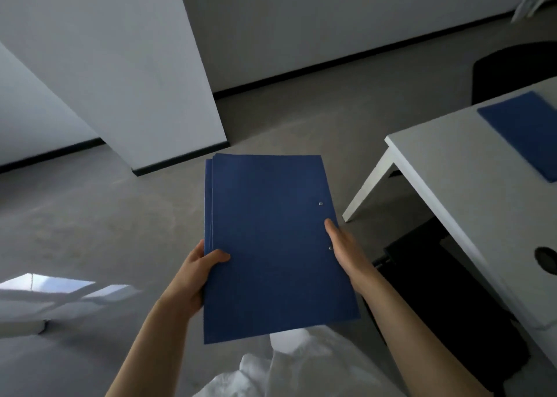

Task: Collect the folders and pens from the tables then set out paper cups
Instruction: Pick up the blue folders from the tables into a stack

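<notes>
I see a grey floor (120, 216) running back to white walls (331, 20) edged with a black skirting board (346, 62), and a white pillar (135, 65) standing out at left. A white table (452, 155) with a round cable hole (547, 259) sits at right, a dark chair (512, 71) behind it. Daylight patches (48, 282) fall low on the left.

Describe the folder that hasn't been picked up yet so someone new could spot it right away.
Look to the white table on the right side of the room, with a dark chair behind it. A single blue folder lies flat on its top near the far end. Unlike the stack of blue folders held in both hands, nothing touches it.
</notes>
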`<act>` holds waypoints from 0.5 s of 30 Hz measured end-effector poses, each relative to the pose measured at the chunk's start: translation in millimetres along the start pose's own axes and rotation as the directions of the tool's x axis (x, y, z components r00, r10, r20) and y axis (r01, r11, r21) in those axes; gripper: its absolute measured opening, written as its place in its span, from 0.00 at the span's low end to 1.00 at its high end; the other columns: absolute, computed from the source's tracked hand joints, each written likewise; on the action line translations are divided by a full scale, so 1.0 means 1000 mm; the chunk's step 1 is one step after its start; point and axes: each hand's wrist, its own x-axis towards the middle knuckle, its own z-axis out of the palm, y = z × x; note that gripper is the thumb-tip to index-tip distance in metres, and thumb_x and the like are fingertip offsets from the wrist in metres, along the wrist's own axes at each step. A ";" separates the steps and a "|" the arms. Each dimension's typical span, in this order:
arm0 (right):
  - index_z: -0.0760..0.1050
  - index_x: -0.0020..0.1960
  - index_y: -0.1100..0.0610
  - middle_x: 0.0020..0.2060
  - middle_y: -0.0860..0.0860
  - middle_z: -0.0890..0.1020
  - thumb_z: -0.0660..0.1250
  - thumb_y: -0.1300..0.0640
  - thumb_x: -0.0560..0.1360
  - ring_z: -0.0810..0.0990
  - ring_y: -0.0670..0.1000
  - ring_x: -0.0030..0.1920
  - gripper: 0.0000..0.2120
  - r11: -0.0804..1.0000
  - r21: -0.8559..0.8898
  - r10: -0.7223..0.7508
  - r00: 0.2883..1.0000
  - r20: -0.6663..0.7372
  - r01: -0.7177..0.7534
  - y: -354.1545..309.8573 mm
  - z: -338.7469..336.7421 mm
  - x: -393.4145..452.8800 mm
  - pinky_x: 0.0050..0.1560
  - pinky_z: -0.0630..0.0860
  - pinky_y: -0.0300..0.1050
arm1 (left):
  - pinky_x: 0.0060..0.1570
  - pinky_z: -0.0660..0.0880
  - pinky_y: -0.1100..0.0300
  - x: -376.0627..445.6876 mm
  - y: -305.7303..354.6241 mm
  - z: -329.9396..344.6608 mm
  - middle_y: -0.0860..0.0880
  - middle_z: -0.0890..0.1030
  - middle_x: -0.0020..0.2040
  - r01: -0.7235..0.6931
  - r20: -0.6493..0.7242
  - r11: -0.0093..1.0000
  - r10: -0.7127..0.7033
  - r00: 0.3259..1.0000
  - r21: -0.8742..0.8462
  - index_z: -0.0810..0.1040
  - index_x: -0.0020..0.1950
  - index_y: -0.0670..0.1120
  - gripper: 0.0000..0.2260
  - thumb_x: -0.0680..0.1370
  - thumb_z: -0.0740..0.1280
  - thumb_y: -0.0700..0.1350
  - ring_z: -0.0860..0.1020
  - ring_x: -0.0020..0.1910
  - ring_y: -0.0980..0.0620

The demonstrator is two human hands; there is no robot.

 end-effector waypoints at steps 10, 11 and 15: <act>0.74 0.57 0.59 0.49 0.54 0.81 0.60 0.44 0.78 0.82 0.52 0.48 0.19 0.998 0.041 -0.040 0.990 -0.133 0.046 -0.130 -0.027 0.145 0.46 0.78 0.45 | 0.40 0.79 0.49 0.161 0.140 0.060 0.42 0.83 0.50 0.043 -0.022 0.998 -0.042 0.999 0.051 0.76 0.57 0.47 0.09 0.77 0.66 0.42 0.82 0.46 0.41; 0.74 0.56 0.58 0.48 0.53 0.81 0.60 0.43 0.77 0.82 0.51 0.47 0.19 0.998 0.037 -0.036 0.989 -0.145 0.042 -0.138 -0.030 0.158 0.45 0.78 0.46 | 0.41 0.80 0.48 0.175 0.151 0.063 0.42 0.84 0.51 0.044 -0.006 0.997 -0.044 0.999 0.059 0.77 0.58 0.47 0.10 0.77 0.68 0.44 0.83 0.47 0.41; 0.74 0.57 0.58 0.53 0.58 0.81 0.61 0.40 0.76 0.81 0.57 0.52 0.23 0.998 0.060 -0.013 0.980 -0.200 0.025 -0.168 -0.035 0.205 0.56 0.78 0.56 | 0.38 0.81 0.51 0.231 0.194 0.076 0.44 0.85 0.51 0.018 0.074 0.992 -0.027 0.997 0.124 0.78 0.60 0.46 0.14 0.75 0.70 0.47 0.85 0.46 0.44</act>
